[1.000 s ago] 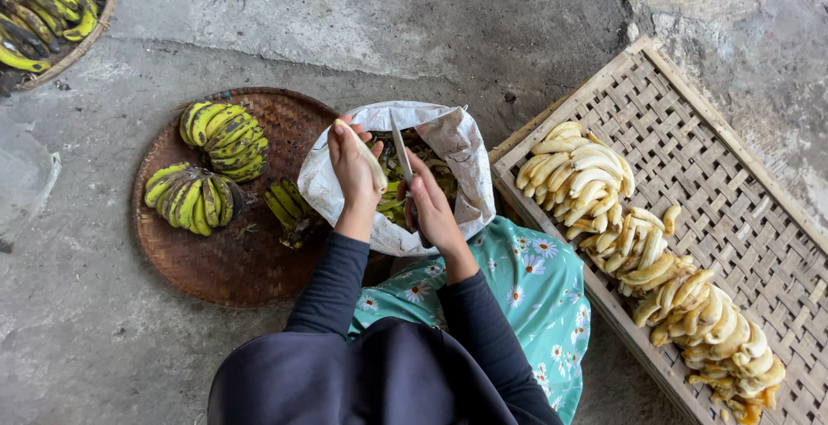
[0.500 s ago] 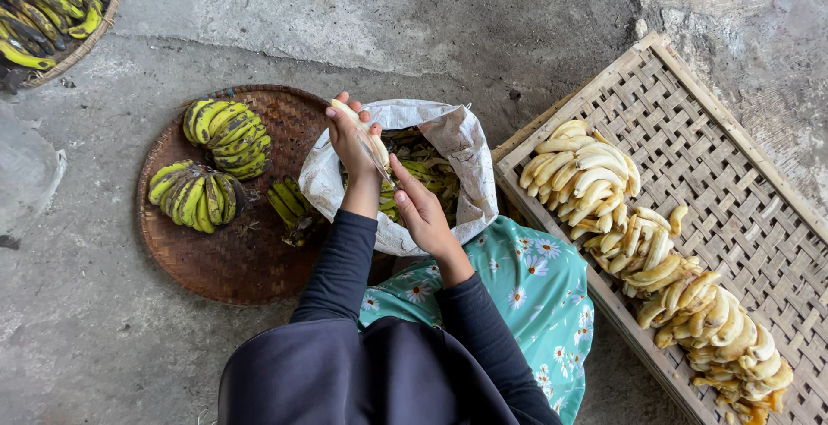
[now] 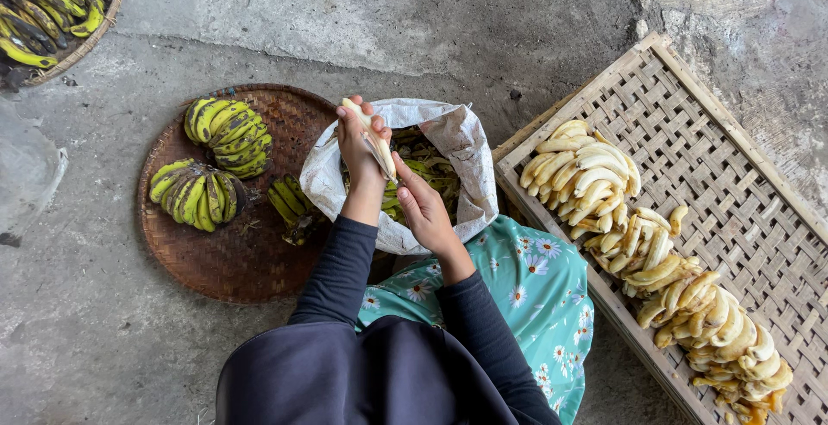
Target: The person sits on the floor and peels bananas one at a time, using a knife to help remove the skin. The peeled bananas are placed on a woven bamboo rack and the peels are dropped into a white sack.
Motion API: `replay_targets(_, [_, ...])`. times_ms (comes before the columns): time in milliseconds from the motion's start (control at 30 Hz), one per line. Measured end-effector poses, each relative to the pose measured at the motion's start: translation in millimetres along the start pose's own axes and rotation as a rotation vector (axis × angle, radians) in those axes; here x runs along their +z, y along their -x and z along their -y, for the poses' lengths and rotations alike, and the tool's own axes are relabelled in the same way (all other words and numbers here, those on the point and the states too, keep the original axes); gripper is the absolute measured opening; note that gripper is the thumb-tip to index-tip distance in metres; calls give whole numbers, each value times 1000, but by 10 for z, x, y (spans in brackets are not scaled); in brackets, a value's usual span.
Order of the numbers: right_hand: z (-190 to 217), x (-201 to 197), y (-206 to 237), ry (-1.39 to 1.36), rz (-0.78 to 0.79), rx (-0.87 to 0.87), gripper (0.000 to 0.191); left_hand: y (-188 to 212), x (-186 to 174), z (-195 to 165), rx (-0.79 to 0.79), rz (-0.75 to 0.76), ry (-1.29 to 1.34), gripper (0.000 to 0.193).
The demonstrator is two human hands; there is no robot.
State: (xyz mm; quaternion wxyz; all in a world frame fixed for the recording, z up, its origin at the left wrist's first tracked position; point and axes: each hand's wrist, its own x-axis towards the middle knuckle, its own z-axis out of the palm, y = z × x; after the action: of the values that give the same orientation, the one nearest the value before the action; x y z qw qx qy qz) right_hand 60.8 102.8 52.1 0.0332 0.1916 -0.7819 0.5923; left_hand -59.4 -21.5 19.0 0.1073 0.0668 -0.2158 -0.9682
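1. The peeled banana (image 3: 373,136) is now sitting bare and pale in the left hand (image 3: 358,144), raised above the mouth of the white sack (image 3: 457,144). Half a second ago it was only partly showing in that hand, and a second ago both hands were down inside the sack with a blade between them. I judge the peeling of this one to be finished.

2. The left hand is closing around the banana, fingers wrapped along its length, holding it over the sack's left rim.

3. The right hand (image 3: 423,205) is pulling back from the fruit. It is hanging just below and to the right of the banana, over the sack's near rim. Its fingers are loosely curled; whether it is gripping the blade I cannot tell.

4. Green peels (image 3: 423,170) are lying inside the sack under both hands.

5. Just left of the sack, the round woven tray (image 3: 250,261) is carrying green-yellow banana bunches (image 3: 228,136) toward its far and left edges.

6. To the right, the rectangular bamboo rack (image 3: 733,175) is holding peeled bananas (image 3: 595,175) in a row along its near-left edge, running down to its near corner.

7. At the picture's far-left corner, a basket (image 3: 95,32) of darker bananas is standing on the concrete floor (image 3: 414,19).
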Motion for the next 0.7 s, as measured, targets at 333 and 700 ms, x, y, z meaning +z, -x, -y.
replay_targets(333, [-109, 3, -22, 3, -23, 12, 49, 230, 66, -8, -199, -72, -65, 33])
replay_targets(700, [-134, 20, -56, 45, -46, 26, 47, 467, 75, -115, -292, 3, -99, 27])
